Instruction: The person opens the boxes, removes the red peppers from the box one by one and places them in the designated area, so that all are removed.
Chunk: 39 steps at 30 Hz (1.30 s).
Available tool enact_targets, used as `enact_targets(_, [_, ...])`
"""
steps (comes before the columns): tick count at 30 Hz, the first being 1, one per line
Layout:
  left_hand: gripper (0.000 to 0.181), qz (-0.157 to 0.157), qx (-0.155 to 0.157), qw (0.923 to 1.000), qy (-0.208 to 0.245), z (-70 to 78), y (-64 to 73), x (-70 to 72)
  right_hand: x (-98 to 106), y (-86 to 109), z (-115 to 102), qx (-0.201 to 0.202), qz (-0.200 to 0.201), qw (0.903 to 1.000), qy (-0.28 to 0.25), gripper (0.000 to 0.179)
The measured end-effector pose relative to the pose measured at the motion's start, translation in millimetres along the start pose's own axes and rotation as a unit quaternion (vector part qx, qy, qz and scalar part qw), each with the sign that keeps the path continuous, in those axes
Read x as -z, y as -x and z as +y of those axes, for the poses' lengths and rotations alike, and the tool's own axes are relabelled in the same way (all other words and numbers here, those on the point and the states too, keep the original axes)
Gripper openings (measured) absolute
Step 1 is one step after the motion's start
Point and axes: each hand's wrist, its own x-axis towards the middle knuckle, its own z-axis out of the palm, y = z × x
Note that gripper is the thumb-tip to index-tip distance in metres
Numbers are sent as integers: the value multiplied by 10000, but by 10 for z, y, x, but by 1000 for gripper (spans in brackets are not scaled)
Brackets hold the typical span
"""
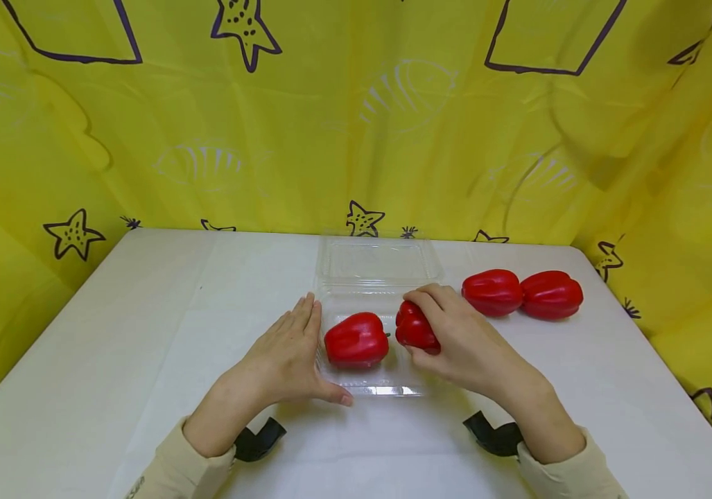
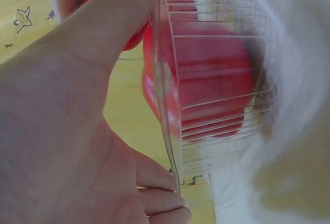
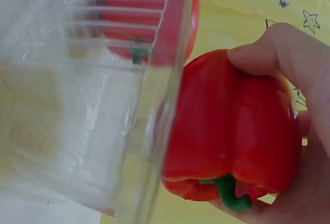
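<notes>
While right hand (image 1: 464,336) grips pepper (image 1: 414,326) near box's (image 1: 387,391) right rim | straight-fingered left hand (image 1: 283,353) touches left rim | gap to second pepper (image 1: 357,341)

A yellow curtain (image 1: 306,125) hangs behind a white table (image 1: 81,360) and wraps round its left and right sides. Its pattern has dark-outlined stars (image 1: 75,234) with dots inside, pale striped fish (image 1: 206,166), small spiky marks (image 1: 630,309) and large box-like outlines cut off at the top. The cloth falls in soft vertical folds, with a darker, shaded patch toward the upper right. The tabletop narrows toward its far edge, and a faint line runs along its left part. The light is soft.
</notes>
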Motion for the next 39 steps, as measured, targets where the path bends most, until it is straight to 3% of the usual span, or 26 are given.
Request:
enact_targets(13, [138,-29,10,10000,-49,5,-10,2,187,49,126,-239,208,9989,357,62])
enact_targets(23, [139,-17,23,10000,-15,4,-12,-5,343,127,196,-467,147,9971,577,64])
enact_targets(32, [137,-30,27,10000,4,11,-8,-12,409,203,283,-758,-56,9947,693,69])
enact_targets(39, [137,-40,26,10000,9,8,-9,1,412,279,392,-802,60,9939,761,68])
